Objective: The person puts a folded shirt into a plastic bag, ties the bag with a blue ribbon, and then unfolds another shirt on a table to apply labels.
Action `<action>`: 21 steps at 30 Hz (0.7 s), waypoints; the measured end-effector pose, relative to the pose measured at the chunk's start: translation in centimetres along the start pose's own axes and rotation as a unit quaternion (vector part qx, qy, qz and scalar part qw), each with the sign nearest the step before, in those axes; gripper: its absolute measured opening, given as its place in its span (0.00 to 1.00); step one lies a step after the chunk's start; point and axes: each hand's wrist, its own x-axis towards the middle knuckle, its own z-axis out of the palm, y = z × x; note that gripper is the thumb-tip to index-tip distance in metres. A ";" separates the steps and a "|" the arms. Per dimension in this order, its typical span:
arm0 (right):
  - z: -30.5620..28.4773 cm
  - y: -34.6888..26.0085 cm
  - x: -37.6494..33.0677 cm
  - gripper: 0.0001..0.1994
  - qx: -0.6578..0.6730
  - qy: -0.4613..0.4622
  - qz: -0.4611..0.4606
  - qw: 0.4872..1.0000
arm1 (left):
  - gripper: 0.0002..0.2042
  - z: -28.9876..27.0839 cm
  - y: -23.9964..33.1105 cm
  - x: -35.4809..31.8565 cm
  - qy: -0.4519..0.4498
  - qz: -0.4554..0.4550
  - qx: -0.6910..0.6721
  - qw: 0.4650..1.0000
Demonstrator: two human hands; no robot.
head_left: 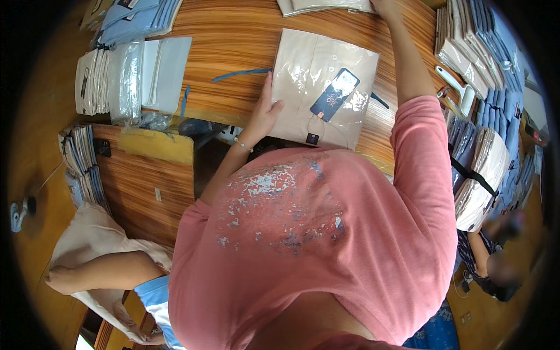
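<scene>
A beige folded shirt in a clear bag [294, 87] lies in front of me on the wood-grain table [233, 52]. On its front are a dark blue hang tag [335, 95] and a small dark square label [312, 138] by a thin string. My left hand [265, 114] rests along the bag's left edge, fingers stretched out and thumb apart. At the top rim, my right hand [385, 7] is closed at the corner of another bagged pale shirt [326, 6]; part of that hand is cut off by the picture's edge.
Bagged shirts are stacked at the left [93, 81], the upper left [137, 20] and the right [466, 49]. A white-handled tool [461, 87] lies right. Blue strips [239, 74] lie on the table. At lower left, another person's arm [105, 273] holds beige cloth [93, 230].
</scene>
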 end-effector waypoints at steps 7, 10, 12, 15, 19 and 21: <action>-0.7 0.2 -0.8 0.32 -0.039 0.066 0.028 0.997 | 0.34 -2.0 6.3 4.2 0.056 0.111 0.101 0.987; 0.0 -0.8 -2.9 0.33 -0.090 0.166 0.076 0.979 | 0.33 -1.5 7.7 6.4 0.026 0.144 0.067 0.987; -0.4 -0.2 -2.5 0.33 -0.032 0.151 0.030 0.988 | 0.32 -1.3 8.8 7.5 0.005 0.158 0.035 0.987; -1.5 2.5 -1.8 0.27 0.310 -0.042 -0.013 0.950 | 0.32 -0.4 10.0 8.2 -0.054 0.144 -0.042 0.987; -2.8 0.8 -1.4 0.12 0.726 -0.186 0.161 0.642 | 0.31 3.8 7.9 12.3 -0.074 0.050 -0.183 0.979; -1.2 5.1 -1.1 0.10 0.754 -0.338 0.099 0.555 | 0.29 5.6 9.5 13.8 -0.072 -0.029 -0.359 0.930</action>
